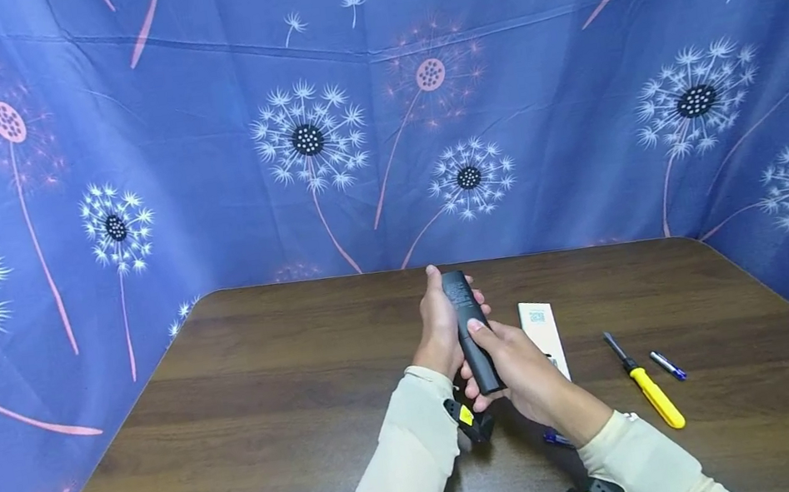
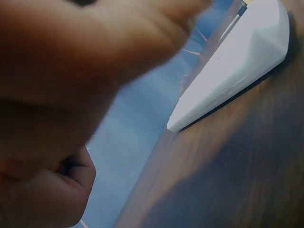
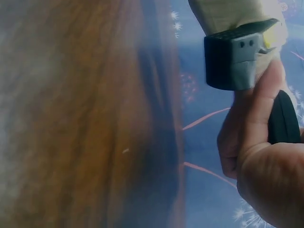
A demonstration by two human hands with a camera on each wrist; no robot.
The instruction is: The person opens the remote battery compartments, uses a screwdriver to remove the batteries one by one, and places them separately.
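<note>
A slim black remote control (image 1: 483,364) is held up over the table in both hands, its back with fine print and a seam facing up. My left hand (image 1: 437,324) grips its far part from the left, thumb pointing away and fingertips showing past the right edge. With the thumb laid on its back, my right hand (image 1: 529,370) grips the near part, fingers wrapped underneath. The right wrist view shows part of the dark remote (image 3: 283,121) between the hands. In the left wrist view the hand (image 2: 71,71) fills the left side and hides the remote.
A white box (image 1: 540,326) with a printed code lies just right of the hands. Farther right are a yellow-handled screwdriver (image 1: 644,383) and a short blue-and-silver pen (image 1: 667,366). Another blue item (image 1: 556,438) shows partly beneath the right wrist. A patterned blue cloth (image 1: 198,139) hangs behind the table.
</note>
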